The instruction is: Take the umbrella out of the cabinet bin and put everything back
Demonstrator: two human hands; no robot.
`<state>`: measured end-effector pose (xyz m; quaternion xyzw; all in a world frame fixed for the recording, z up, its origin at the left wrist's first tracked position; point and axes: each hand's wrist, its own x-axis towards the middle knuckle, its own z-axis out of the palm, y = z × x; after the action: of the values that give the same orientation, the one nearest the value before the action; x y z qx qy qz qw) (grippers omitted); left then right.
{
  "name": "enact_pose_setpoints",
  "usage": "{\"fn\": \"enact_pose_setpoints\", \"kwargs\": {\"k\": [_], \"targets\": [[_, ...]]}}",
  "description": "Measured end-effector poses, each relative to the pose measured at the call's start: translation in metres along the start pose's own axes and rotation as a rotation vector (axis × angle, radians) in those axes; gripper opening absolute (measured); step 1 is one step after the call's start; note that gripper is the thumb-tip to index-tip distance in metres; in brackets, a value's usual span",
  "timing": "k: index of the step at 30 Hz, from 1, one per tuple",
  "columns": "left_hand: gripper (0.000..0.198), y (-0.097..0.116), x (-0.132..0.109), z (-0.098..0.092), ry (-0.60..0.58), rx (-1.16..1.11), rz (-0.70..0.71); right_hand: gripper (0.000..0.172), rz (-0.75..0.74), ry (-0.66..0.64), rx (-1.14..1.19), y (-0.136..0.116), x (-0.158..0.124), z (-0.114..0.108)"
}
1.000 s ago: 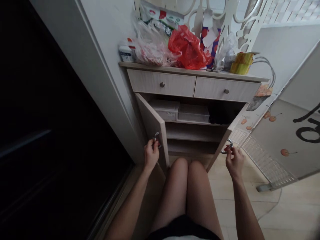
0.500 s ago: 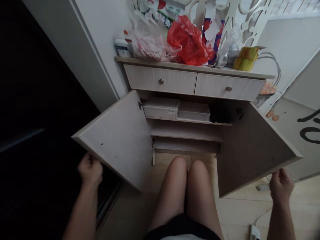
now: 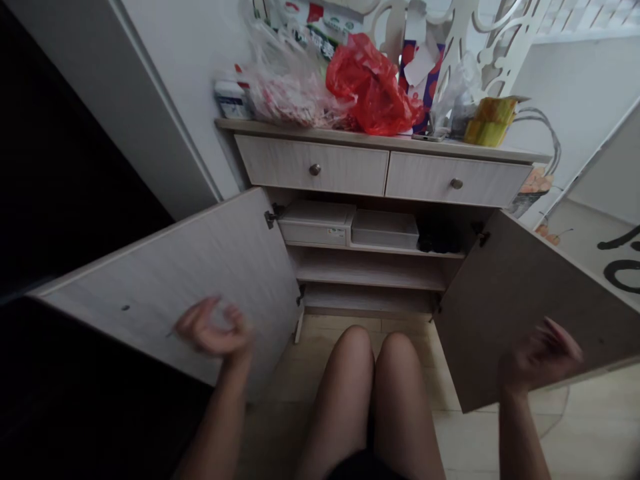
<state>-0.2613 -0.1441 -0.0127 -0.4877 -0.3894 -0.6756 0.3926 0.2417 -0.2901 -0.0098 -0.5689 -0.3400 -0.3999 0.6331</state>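
A low wooden cabinet (image 3: 380,143) stands against the wall with both doors swung wide. My left hand (image 3: 213,330) hovers in front of the left door (image 3: 170,273), blurred, fingers loosely curled and holding nothing. My right hand (image 3: 543,353) is in front of the right door (image 3: 510,300), also blurred, fingers apart and empty. Inside, the top shelf holds two pale boxes (image 3: 317,223) and a dark object (image 3: 440,237). The lower shelves (image 3: 370,273) look bare. My bare knees (image 3: 373,353) are between the doors.
The cabinet top carries a red plastic bag (image 3: 370,87), clear bags (image 3: 290,87), a small white container (image 3: 230,100) and a yellow-green packet (image 3: 487,120). Two shut drawers with round knobs (image 3: 315,169) sit below. A dark opening fills the left; a patterned panel (image 3: 600,233) stands right.
Both doors went from half open to fully open. My hands let go of the door handles and edges and now hang free in front of the doors, moving inward.
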Motion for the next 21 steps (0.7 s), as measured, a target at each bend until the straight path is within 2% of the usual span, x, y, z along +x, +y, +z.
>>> {"fn": "enact_pose_setpoints", "kwargs": {"k": [1, 2, 4, 6, 8, 10, 12, 15, 18, 21], "targets": [[0.024, 0.015, 0.001, 0.028, -0.058, -0.089, 0.068, 0.025, -0.067, -0.110, 0.075, -0.011, -0.002, 0.025], [0.021, 0.031, 0.002, 0.059, -0.194, -0.158, 0.084, 0.021, -0.134, -0.245, 0.120, -0.020, -0.003, 0.053], [0.022, 0.061, 0.004, 0.125, -0.552, -0.256, 0.054, 0.023, -0.211, -0.502, 0.143, -0.033, -0.005, 0.116], [0.027, 0.089, 0.003, 0.186, -0.912, -0.322, 0.123, 0.030, -0.270, -0.751, 0.095, -0.042, -0.007, 0.179], [0.035, 0.113, -0.002, 0.235, -1.195, -0.309, 0.248, 0.033, -0.332, -1.028, -0.056, -0.047, -0.010, 0.232], [0.039, 0.129, -0.010, 0.269, -1.371, -0.198, 0.346, 0.032, -0.354, -1.149, -0.132, -0.050, -0.013, 0.269], [0.032, 0.138, -0.017, 0.289, -1.451, -0.094, 0.386, 0.028, -0.354, -1.195, -0.171, -0.050, -0.016, 0.290], [0.022, 0.137, -0.025, 0.301, -1.478, -0.057, 0.398, 0.027, -0.327, -1.268, -0.282, -0.047, -0.017, 0.297], [0.027, 0.128, -0.028, 0.298, -1.486, -0.067, 0.410, 0.033, -0.321, -1.287, -0.345, -0.044, -0.013, 0.288], [0.028, 0.117, -0.029, 0.279, -1.470, -0.147, 0.416, 0.034, -0.356, -1.277, -0.300, -0.039, -0.007, 0.265]]}}
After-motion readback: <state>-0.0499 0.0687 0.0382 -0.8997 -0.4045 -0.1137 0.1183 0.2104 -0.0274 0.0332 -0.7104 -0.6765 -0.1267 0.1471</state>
